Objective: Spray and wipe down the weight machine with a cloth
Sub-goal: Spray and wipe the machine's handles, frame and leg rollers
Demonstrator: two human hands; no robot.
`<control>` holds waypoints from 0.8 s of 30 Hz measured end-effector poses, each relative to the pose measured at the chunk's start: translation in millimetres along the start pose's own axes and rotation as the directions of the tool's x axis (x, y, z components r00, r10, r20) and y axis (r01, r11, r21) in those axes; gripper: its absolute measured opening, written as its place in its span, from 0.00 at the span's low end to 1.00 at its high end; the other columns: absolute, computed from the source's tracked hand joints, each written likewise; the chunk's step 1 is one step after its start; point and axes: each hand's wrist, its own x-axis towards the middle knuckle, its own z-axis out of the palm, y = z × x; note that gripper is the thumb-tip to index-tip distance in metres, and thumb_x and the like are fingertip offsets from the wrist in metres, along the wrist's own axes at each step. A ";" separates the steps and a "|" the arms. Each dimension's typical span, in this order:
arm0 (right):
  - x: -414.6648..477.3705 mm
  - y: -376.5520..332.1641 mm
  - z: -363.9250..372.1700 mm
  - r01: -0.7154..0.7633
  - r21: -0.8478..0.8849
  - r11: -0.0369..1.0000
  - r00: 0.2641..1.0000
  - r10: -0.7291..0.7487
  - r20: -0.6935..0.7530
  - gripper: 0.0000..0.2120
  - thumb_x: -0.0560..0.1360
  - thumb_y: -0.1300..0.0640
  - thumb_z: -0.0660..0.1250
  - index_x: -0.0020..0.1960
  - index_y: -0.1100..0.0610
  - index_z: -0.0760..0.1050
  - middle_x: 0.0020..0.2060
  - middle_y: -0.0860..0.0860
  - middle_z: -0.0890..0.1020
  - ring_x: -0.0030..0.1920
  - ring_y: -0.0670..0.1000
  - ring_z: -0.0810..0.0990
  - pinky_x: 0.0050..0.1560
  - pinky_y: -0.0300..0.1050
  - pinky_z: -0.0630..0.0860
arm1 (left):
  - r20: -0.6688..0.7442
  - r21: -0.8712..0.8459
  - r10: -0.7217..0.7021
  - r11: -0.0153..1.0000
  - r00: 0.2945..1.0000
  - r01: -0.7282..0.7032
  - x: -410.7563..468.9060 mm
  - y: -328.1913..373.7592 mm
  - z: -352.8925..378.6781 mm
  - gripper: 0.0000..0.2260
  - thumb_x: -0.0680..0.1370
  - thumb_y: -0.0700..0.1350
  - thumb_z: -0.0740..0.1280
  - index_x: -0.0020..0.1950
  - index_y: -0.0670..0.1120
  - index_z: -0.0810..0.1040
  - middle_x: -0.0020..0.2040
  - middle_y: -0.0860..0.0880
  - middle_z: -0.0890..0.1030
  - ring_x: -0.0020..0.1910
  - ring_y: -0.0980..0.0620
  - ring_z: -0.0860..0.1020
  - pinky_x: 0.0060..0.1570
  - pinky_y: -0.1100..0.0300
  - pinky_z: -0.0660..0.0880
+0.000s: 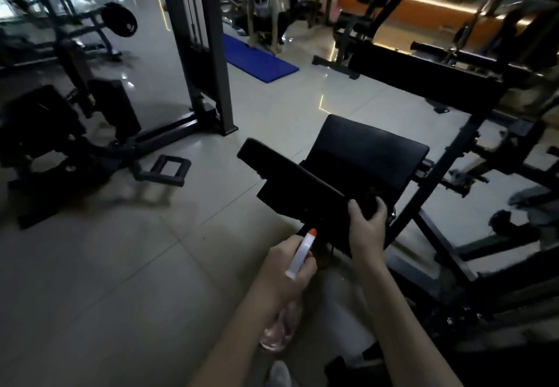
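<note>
Dim gym, tiled floor [121, 265]. Left hand [282, 268]: grip wrapped round spray bottle [301, 250], nozzle toward black pad [290, 175] of weight machine [369, 150]. Right hand [367, 230]: grip clasping pad's near end.

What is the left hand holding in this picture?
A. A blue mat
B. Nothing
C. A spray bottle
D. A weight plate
C: the left hand grips the spray bottle, whose orange nozzle points toward the black pad, while the right hand grips the pad's near edge.
</note>
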 end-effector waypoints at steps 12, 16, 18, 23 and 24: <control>21.7 21.2 16.2 -0.041 0.029 0.999 0.993 0.038 0.114 0.14 0.80 0.53 0.60 0.64 0.45 0.64 0.55 0.51 0.76 0.58 0.54 0.76 0.61 0.54 0.73 | 0.080 -0.004 0.051 0.999 0.996 -0.050 45.4 1.7 -7.7 0.22 0.73 0.60 0.56 0.45 0.43 0.76 0.38 0.45 0.78 0.36 0.50 0.77 0.36 0.54 0.73; 19.8 19.2 21.1 -0.058 0.048 0.997 0.997 0.055 0.055 0.15 0.80 0.55 0.60 0.66 0.48 0.64 0.55 0.52 0.75 0.56 0.53 0.75 0.57 0.49 0.73 | 0.108 -0.042 0.011 0.999 0.994 -0.006 53.1 -4.8 -17.5 0.19 0.74 0.59 0.57 0.38 0.44 0.74 0.33 0.45 0.77 0.31 0.47 0.76 0.33 0.47 0.73; 20.9 19.1 23.4 -0.071 0.068 0.995 0.997 0.070 0.020 0.14 0.80 0.55 0.60 0.64 0.48 0.64 0.56 0.54 0.75 0.57 0.55 0.76 0.59 0.53 0.74 | 0.093 -0.060 -0.033 0.997 0.995 0.039 56.2 -7.0 -24.7 0.22 0.73 0.60 0.57 0.37 0.42 0.74 0.32 0.43 0.77 0.31 0.46 0.76 0.32 0.46 0.73; 19.1 20.5 29.9 -0.106 0.104 0.989 0.992 0.112 -0.050 0.16 0.80 0.55 0.60 0.67 0.48 0.64 0.58 0.55 0.74 0.57 0.55 0.75 0.59 0.55 0.74 | 0.053 -0.053 -0.083 0.995 0.995 0.086 65.1 -17.1 -51.1 0.23 0.73 0.62 0.55 0.36 0.43 0.74 0.31 0.43 0.77 0.30 0.48 0.75 0.31 0.51 0.70; 19.2 21.2 30.3 -0.107 0.110 0.988 0.991 0.114 -0.065 0.17 0.80 0.55 0.61 0.67 0.48 0.64 0.59 0.56 0.74 0.58 0.56 0.75 0.61 0.57 0.73 | 0.048 -0.045 -0.103 0.993 0.994 0.105 67.1 -18.6 -55.3 0.21 0.74 0.60 0.56 0.36 0.43 0.74 0.30 0.44 0.77 0.30 0.47 0.75 0.31 0.52 0.70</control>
